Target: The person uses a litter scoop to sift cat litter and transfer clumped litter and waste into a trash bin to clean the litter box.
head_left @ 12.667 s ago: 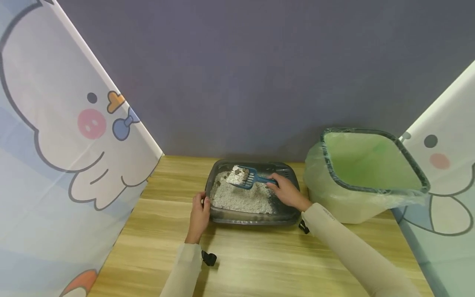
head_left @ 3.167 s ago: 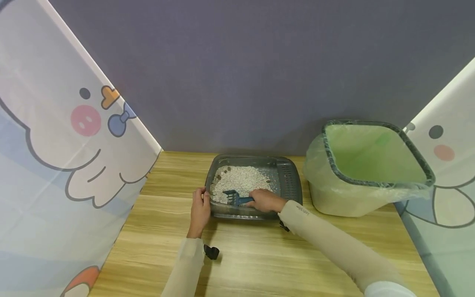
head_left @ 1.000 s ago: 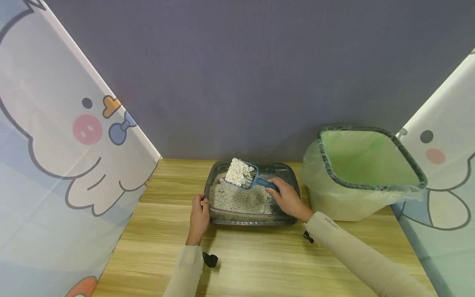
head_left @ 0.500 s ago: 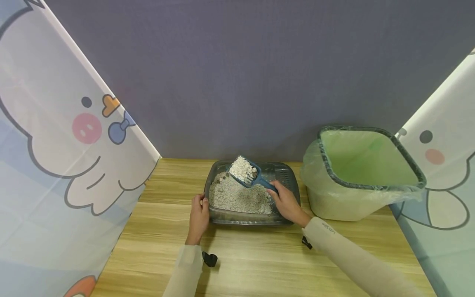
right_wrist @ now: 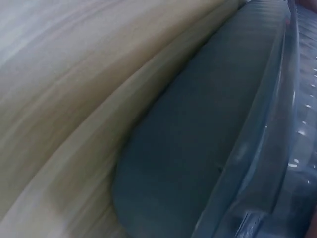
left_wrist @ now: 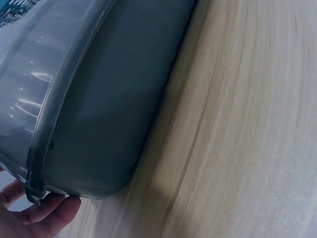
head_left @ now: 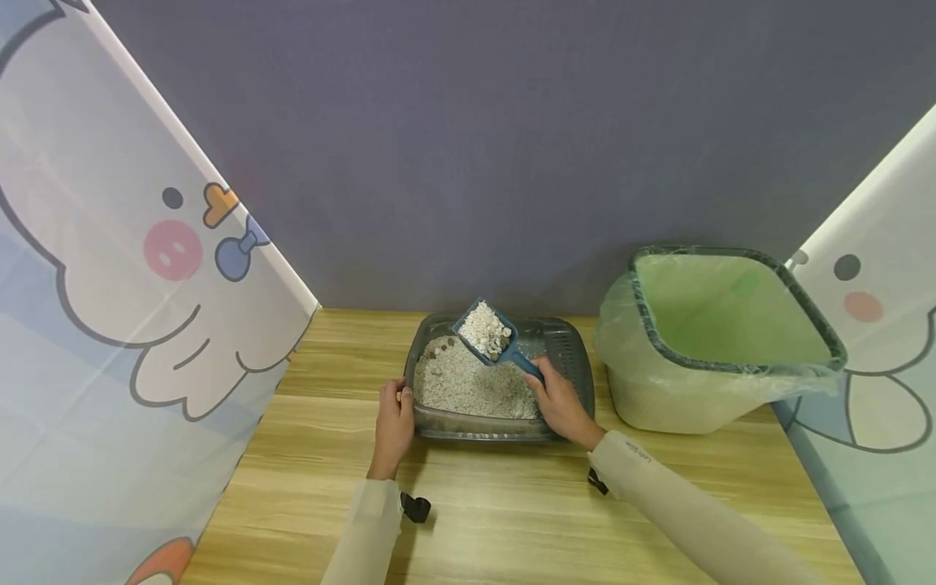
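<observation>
Right grip (head_left: 559, 400) clasping loaded scoop (head_left: 488, 333) above litter tray (head_left: 578, 361), left grip (head_left: 395, 418) holding tray's corner

Blue scoop (head_left: 488, 331), grey tray (head_left: 571, 366), pale litter (head_left: 468, 386), seemingly green-lined bin (head_left: 731, 313).

Both arms wear long, close-fitting sleeves of pale beige cloth that end at the wrists and leave the left hand (head_left: 393, 422) and right hand (head_left: 561, 404) bare. On the right sleeve (head_left: 687, 512), just behind the wrist, runs a short line of small dark lettering, too small to read. A small black strap-mounted device (head_left: 416, 508) sits beside the left sleeve (head_left: 363, 532) at the wrist, and a smaller black piece (head_left: 596, 481) shows under the right wrist.
</observation>
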Motion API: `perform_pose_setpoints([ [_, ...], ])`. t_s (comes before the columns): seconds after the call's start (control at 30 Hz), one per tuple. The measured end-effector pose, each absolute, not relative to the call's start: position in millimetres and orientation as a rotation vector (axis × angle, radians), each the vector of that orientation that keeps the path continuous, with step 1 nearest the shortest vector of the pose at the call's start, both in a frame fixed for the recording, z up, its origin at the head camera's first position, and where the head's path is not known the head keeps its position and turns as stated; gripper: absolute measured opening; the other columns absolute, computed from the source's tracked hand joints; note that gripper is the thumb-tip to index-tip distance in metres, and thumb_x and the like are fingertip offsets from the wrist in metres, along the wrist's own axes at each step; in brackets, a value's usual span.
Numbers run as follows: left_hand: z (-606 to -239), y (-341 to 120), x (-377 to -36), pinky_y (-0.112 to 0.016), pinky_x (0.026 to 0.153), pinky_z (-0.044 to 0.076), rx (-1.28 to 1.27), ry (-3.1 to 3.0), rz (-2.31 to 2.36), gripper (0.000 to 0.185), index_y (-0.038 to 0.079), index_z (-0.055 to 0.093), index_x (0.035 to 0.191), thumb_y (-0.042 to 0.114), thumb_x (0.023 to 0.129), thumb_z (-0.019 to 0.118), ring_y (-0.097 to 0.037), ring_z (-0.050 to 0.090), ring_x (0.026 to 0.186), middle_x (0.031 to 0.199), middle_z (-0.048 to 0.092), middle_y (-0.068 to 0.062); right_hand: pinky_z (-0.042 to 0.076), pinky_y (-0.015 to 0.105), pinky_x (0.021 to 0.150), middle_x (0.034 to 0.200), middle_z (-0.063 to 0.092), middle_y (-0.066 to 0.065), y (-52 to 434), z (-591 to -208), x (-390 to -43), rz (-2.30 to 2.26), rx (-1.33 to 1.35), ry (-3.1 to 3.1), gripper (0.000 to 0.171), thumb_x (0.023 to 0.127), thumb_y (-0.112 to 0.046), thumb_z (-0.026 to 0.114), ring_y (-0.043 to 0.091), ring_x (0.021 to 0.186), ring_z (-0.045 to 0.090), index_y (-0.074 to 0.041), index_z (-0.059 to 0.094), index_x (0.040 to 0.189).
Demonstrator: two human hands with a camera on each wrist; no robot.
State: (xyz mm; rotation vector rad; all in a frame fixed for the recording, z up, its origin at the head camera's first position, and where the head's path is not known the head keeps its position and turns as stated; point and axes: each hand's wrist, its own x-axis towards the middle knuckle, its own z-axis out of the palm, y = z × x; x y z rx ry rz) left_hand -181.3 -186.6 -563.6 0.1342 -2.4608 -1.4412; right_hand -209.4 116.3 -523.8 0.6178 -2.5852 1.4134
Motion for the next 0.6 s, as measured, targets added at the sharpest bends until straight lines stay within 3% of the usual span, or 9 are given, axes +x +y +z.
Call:
perform_pose_setpoints([
  [0.1, -563.8, -185.7, -181.6, -0.049, 0.085, 0.041, 0.135, -2.460, -1.437, 0.038, 0.002, 0.047, 0.125, 0.030, 0.104, 0.035, -0.032, 0.049, 0.099, 0.119, 0.044, -0.017, 0.033, 0.029, 0.048, 0.069, 0.039, -0.001, 114.5, -523.5, -209.6, 1.403, 0.630, -2.579, 0.015, 0.101, -0.026, 0.045, 0.012, 0.050, 0.032, -0.012, 0.048, 0.106],
  [0.33, -562.6, -185.9, -180.8, -0.047, 0.081, 0.042, 0.118, -2.458, -1.447, 0.037, 0.003, 0.048, 0.124, 0.030, 0.104, 0.033, -0.031, 0.049, 0.094, 0.119, 0.044, -0.017, 0.035, 0.030, 0.049, 0.070, 0.042, -0.001, 114.7, -519.2, -212.2, 1.369, 0.626, -2.578, 0.019, 0.100, -0.029, 0.048, 0.013, 0.050, 0.035, -0.014, 0.050, 0.111],
  [0.6, -562.4, -187.3, -181.1, -0.043, 0.076, 0.041, 0.108, -2.465, -1.434, 0.036, 0.004, 0.048, 0.124, 0.029, 0.104, 0.033, -0.028, 0.047, 0.088, 0.118, 0.044, -0.015, 0.038, 0.032, 0.054, 0.084, 0.047, -0.002, 115.4, -508.8, -213.1, 1.271, 0.646, -2.529, 0.020, 0.098, -0.023, 0.052, 0.012, 0.057, 0.040, -0.013, 0.051, 0.115],
])
